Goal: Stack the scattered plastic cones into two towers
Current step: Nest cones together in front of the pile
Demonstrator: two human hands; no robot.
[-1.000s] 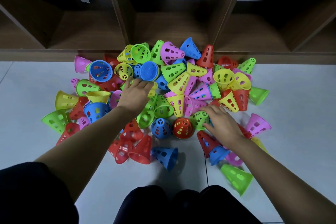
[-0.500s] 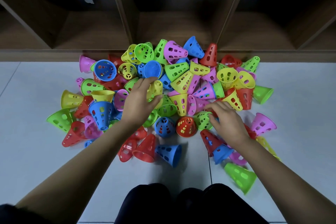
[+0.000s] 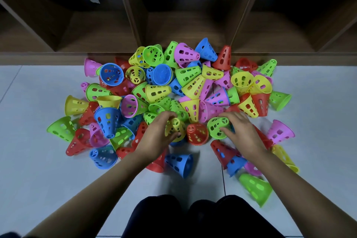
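A heap of several perforated plastic cones in yellow, green, pink, blue and red lies on the pale floor, piled against a wooden shelf unit. My left hand (image 3: 157, 135) grips a yellow cone (image 3: 174, 127) at the near edge of the heap, fingers curled round it. My right hand (image 3: 241, 131) holds a green cone (image 3: 217, 127) just to the right, thumb and fingers on its sides. An upright red cone (image 3: 197, 133) stands between the two hands.
The wooden shelf unit (image 3: 185, 31) with dark open bays runs across the back. Loose cones lie near my knees: a blue cone (image 3: 180, 163) and a bright green cone (image 3: 256, 187). Bare floor tiles (image 3: 38, 179) spread left and right.
My left hand has pulled a yellow cone from the middle of the heap toward me. My right hand has closed on the green cone near the red one.
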